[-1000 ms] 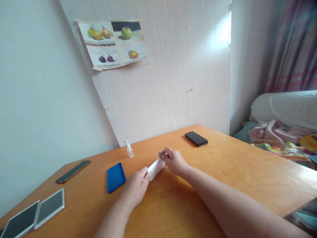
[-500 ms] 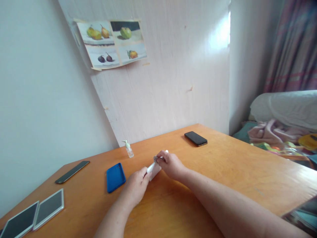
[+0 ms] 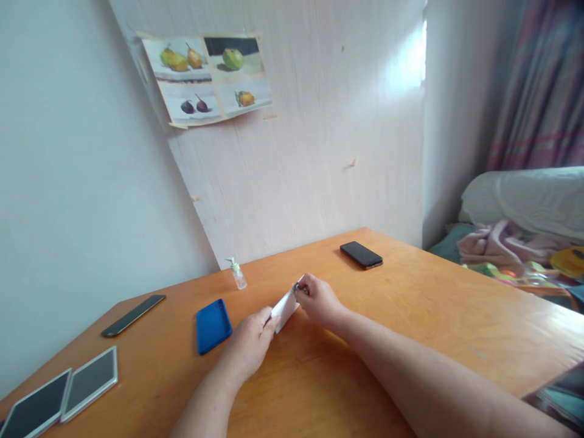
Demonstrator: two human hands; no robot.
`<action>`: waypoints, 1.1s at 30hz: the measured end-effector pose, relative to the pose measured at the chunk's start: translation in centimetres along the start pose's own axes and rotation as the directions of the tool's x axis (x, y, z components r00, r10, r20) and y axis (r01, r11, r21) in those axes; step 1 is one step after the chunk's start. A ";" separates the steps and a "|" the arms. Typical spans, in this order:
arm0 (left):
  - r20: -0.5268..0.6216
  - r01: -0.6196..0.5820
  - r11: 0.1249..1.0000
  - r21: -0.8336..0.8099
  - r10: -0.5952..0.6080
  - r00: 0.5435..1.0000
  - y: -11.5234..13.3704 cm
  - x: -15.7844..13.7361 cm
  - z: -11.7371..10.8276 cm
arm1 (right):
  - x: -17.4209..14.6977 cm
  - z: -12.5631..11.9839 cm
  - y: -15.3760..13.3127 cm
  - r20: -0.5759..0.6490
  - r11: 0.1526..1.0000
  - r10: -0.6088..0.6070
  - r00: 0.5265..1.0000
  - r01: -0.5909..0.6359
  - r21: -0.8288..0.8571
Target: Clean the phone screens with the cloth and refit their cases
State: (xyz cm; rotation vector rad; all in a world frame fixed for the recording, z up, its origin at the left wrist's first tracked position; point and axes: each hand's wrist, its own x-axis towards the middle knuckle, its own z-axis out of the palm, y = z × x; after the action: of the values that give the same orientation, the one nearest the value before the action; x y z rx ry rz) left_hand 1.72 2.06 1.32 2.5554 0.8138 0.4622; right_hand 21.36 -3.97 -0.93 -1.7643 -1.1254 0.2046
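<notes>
**Right hand point(image 3: 322, 299) has drawn away from the left hand point(image 3: 252, 342)**

Since half a second ago, the right hand has shifted outward along the white slab point(image 3: 283, 311), baring more of it. The left hand stays gripping the slab's near end; the slab slants away between the hands, and whether it touches the desk point(image 3: 447, 304) cannot be told. The right hand's fingers are pinched on a small metal piece point(image 3: 297, 287) by the slab's far end. Left of the left hand lies a blue case point(image 3: 212, 326); beyond it, a pump bottle point(image 3: 238, 279) stands upright. Beyond the right hand lies a black phone point(image 3: 361, 255).
</notes>
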 end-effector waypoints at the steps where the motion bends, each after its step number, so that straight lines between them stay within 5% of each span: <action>1: 0.002 0.003 1.000 -0.003 -0.003 1.000 0.0 0.0 0.0 | 0.0 0.0 -0.1 0.010 1.000 -0.007 1.000 0.007 0.005; 8: 0.012 0.020 1.000 -0.008 -0.020 1.000 0.1 0.0 -0.1 | 1.6 -1.6 1.2 -0.064 0.996 0.087 0.994 -0.085 0.023; 15: 0.003 0.005 0.999 -0.052 -0.005 1.000 -0.4 0.1 0.1 | 0.1 0.1 -0.2 0.082 0.995 0.014 0.996 -0.022 0.101; 22: 0.005 0.014 0.999 -0.030 -0.014 1.000 -0.3 0.1 -0.1 | 2.2 -1.8 1.8 -0.028 0.978 0.172 0.985 -0.167 0.122; 29: -0.002 0.019 0.999 -0.048 -0.019 1.000 -0.4 0.2 0.0 | 0.4 0.0 0.2 0.099 0.972 0.105 0.990 -0.123 0.202; 33: 0.006 0.025 0.998 -0.059 -0.024 1.000 -0.3 0.2 -0.1 | 1.2 -0.7 1.1 0.048 0.947 0.193 0.980 -0.199 0.252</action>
State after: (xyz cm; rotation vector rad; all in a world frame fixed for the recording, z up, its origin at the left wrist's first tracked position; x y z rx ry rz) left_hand 1.64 2.44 1.28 2.4887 0.8168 0.4652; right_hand 23.11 -3.59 -1.05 -1.6427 -0.8933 0.4711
